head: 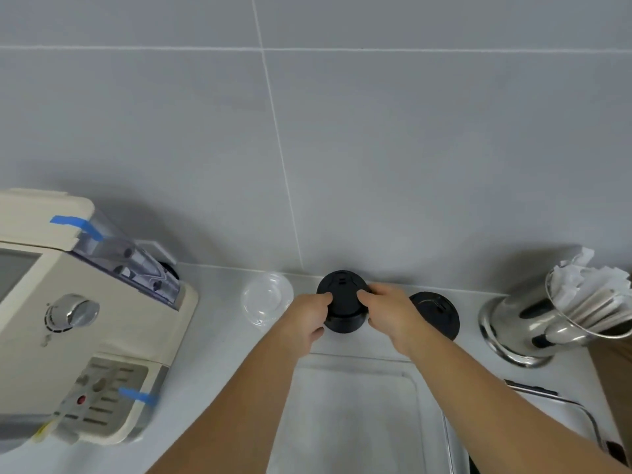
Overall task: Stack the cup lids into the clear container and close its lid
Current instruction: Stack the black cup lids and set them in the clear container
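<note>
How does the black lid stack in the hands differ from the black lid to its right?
The held stack is gripped by the left hand and right hand; the right lid lies untouched on the counter. The held stack looks taller, with a deep black side showing; the right lid looks lower. The right hand partly hides the right lid. Both are round, black, with a slot on top.

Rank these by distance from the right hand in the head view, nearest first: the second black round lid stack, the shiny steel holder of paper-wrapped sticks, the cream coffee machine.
From the right hand:
1. Second black round lid stack, just to its right on the counter.
2. Shiny steel holder of paper-wrapped sticks, farther right near the wall.
3. Cream coffee machine, far left, beyond the left hand.
</note>
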`<action>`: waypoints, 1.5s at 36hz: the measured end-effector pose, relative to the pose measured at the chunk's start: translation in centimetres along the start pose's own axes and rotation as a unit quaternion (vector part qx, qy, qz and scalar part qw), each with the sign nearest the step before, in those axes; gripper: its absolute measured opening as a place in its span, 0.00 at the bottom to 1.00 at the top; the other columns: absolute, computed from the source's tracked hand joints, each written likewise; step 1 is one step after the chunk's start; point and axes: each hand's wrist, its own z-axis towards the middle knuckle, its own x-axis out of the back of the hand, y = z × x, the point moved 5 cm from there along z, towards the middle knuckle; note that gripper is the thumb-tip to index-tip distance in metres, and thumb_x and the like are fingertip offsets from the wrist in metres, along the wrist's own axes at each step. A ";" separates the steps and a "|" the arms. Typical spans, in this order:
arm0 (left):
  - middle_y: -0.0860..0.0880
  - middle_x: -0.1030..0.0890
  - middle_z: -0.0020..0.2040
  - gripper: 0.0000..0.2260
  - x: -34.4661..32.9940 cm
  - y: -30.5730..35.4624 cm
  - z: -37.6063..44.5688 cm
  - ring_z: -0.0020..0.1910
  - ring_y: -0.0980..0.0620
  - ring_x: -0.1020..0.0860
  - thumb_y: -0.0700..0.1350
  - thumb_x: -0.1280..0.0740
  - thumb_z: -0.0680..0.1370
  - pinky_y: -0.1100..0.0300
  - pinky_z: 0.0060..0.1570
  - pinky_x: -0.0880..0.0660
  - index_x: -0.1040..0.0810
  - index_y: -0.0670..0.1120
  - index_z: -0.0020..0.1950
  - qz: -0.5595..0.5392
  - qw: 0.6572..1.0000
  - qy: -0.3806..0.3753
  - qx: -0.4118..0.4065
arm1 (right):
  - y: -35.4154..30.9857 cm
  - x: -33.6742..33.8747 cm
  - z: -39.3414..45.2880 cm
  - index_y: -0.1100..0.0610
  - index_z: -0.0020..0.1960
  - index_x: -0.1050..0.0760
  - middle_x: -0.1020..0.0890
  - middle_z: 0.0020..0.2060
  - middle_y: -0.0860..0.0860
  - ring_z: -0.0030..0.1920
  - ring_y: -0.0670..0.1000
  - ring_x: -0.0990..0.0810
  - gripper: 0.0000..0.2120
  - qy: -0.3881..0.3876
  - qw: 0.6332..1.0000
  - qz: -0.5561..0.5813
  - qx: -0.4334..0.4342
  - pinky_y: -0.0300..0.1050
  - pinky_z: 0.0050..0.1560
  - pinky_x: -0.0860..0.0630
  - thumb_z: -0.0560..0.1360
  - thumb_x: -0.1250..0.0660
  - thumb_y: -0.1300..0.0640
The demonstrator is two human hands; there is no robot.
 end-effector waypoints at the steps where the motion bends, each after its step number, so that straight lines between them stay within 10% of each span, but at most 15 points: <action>1: 0.48 0.24 0.62 0.17 0.0 0.0 0.2 0.62 0.48 0.26 0.48 0.37 0.80 0.56 0.61 0.28 0.27 0.44 0.68 -0.009 1.000 -0.005 0.002 | 0.2 0.0 0.3 0.65 0.56 0.22 0.19 0.45 0.60 0.43 0.54 0.24 0.15 -0.005 1.000 0.015 -0.005 0.53 0.58 0.23 0.77 0.36 0.54; 6: 0.47 0.22 0.56 0.15 0.4 0.0 0.6 0.60 0.48 0.25 0.47 0.34 0.79 0.54 0.63 0.28 0.24 0.43 0.64 -0.031 0.999 -0.028 0.010 | 0.8 0.0 0.9 0.53 0.46 0.20 0.17 0.56 0.56 0.58 0.57 0.20 0.06 -0.028 0.997 0.070 -0.023 0.54 0.64 0.25 0.78 0.35 0.55; 16: 0.48 0.24 0.66 0.19 0.0 -0.5 1.2 0.64 0.48 0.27 0.50 0.36 0.80 0.54 0.60 0.28 0.27 0.45 0.69 -0.019 1.000 -0.017 0.004 | 1.7 -0.5 2.0 0.50 0.58 0.23 0.22 0.59 0.50 0.63 0.52 0.26 0.09 -0.074 0.987 0.125 -0.069 0.50 0.57 0.28 0.79 0.36 0.54; 33: 0.50 0.23 0.62 0.19 -1.6 -0.2 0.0 0.62 0.49 0.27 0.52 0.38 0.79 0.56 0.55 0.33 0.28 0.47 0.69 -0.046 0.998 -0.007 -0.030 | 1.2 0.1 0.8 0.54 0.52 0.22 0.18 0.51 0.53 0.50 0.50 0.20 0.05 -0.050 0.976 0.195 -0.076 0.47 0.56 0.27 0.77 0.32 0.56; 54: 0.51 0.17 0.57 0.21 -0.7 1.6 -7.9 0.57 0.55 0.20 0.52 0.28 0.73 0.52 0.64 0.28 0.23 0.49 0.64 -0.188 0.964 0.016 -0.187 | -2.8 2.1 -5.1 0.56 0.56 0.20 0.16 0.52 0.52 0.55 0.54 0.19 0.13 -0.067 0.970 0.230 0.040 0.49 0.63 0.26 0.73 0.28 0.53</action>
